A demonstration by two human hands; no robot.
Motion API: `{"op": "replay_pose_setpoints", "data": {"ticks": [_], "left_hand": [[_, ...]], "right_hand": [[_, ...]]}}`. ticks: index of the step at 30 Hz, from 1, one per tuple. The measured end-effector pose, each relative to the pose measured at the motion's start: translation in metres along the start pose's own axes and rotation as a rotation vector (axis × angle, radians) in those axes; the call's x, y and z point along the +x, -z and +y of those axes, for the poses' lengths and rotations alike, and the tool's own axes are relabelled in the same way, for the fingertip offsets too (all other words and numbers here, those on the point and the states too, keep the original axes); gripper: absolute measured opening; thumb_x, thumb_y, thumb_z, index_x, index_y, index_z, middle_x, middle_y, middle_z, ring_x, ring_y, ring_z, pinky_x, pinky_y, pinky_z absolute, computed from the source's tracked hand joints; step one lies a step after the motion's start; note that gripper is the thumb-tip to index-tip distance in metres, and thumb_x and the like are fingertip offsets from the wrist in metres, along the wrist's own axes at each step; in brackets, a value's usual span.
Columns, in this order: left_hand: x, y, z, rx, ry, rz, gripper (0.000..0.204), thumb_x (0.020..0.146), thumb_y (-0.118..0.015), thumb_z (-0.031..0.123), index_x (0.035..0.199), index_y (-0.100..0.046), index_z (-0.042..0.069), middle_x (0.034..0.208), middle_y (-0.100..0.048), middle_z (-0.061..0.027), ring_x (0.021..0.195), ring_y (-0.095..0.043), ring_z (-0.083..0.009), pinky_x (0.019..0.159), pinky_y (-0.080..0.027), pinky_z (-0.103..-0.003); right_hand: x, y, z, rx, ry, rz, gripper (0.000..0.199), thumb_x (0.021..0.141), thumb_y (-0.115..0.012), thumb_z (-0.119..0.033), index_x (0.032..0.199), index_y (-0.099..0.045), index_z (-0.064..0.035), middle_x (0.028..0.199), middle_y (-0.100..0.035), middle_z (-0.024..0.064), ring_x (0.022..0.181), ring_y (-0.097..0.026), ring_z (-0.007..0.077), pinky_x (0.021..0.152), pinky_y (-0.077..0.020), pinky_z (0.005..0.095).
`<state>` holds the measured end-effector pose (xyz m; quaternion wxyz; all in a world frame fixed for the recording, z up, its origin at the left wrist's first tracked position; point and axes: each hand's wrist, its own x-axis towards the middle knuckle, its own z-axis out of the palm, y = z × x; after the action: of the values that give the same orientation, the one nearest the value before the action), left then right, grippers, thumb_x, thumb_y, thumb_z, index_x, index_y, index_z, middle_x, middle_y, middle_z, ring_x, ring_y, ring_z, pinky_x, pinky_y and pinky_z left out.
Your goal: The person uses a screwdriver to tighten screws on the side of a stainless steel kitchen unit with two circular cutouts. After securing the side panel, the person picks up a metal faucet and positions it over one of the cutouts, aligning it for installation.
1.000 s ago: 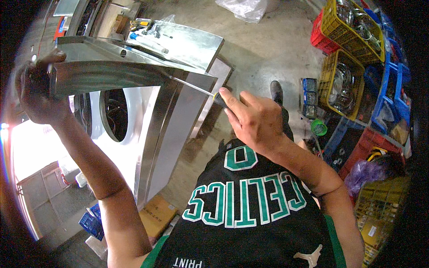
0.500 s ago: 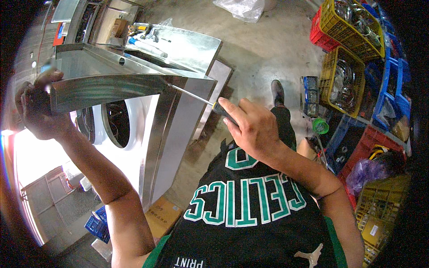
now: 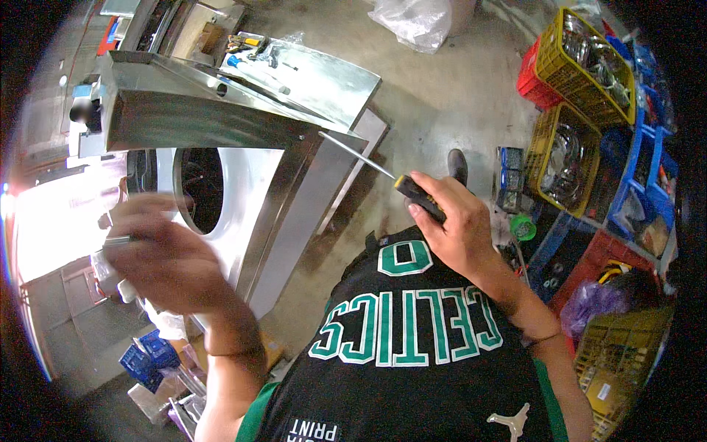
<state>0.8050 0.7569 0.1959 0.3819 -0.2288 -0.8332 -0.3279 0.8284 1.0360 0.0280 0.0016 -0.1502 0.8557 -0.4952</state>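
My right hand (image 3: 462, 230) grips the black and yellow handle of a long screwdriver (image 3: 414, 194). Its thin shaft points up and left, and the tip touches the upper corner of a stainless steel cabinet (image 3: 221, 125). The cabinet's front has a large round opening (image 3: 200, 188). My left hand (image 3: 166, 259) is blurred in front of the cabinet's lower front, below that opening, with its fingers curled. Whether it holds anything is unclear.
A steel panel (image 3: 335, 77) with small tools on it lies behind the cabinet. Yellow crates (image 3: 563, 158), a red crate (image 3: 530, 74) and blue crates (image 3: 648, 169) of metal parts stand at the right. A green roll (image 3: 523, 227) and a plastic bag (image 3: 412, 22) lie on the concrete floor.
My left hand has let go of the cabinet's top edge and dropped in front of its lower face. My right hand has drawn back, keeping the screwdriver tip at the corner.
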Motion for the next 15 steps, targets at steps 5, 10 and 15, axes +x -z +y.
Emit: {"op": "replay_pose_setpoints", "data": {"ticks": [5,10,15], "left_hand": [[-0.117,-0.075,0.008,-0.858,1.253,0.082,0.018,0.101,-0.062,0.013,0.115,-0.056,0.002,0.100,-0.062,-0.0067,0.089,-0.064,-0.0139,0.081,-0.055,-0.027],[-0.134,-0.118,-0.032,-1.259,1.463,0.409,0.015,0.104,-0.056,0.017,0.115,-0.059,0.007,0.110,-0.068,-0.0094,0.092,-0.067,-0.0220,0.095,-0.056,-0.041],[-0.136,-0.127,-0.041,-1.373,1.473,0.413,0.017,0.105,-0.053,0.020,0.113,-0.060,0.006,0.114,-0.070,-0.0102,0.107,-0.068,-0.0287,0.100,-0.055,-0.046]], "right_hand": [[-0.009,0.013,-0.002,0.029,-0.072,-0.006,0.041,0.088,-0.072,-0.013,0.127,-0.064,-0.0025,0.098,-0.067,0.0190,0.089,-0.067,0.0376,0.077,-0.0527,0.0414],[-0.012,0.017,-0.005,-0.086,0.065,-0.011,0.043,0.085,-0.074,-0.011,0.127,-0.063,-0.0055,0.096,-0.067,0.0172,0.085,-0.066,0.0377,0.075,-0.0530,0.0443],[-0.005,0.023,-0.007,-0.133,0.097,0.002,0.044,0.085,-0.074,-0.012,0.127,-0.064,-0.0070,0.095,-0.066,0.0162,0.084,-0.066,0.0370,0.074,-0.0525,0.0438]]}}
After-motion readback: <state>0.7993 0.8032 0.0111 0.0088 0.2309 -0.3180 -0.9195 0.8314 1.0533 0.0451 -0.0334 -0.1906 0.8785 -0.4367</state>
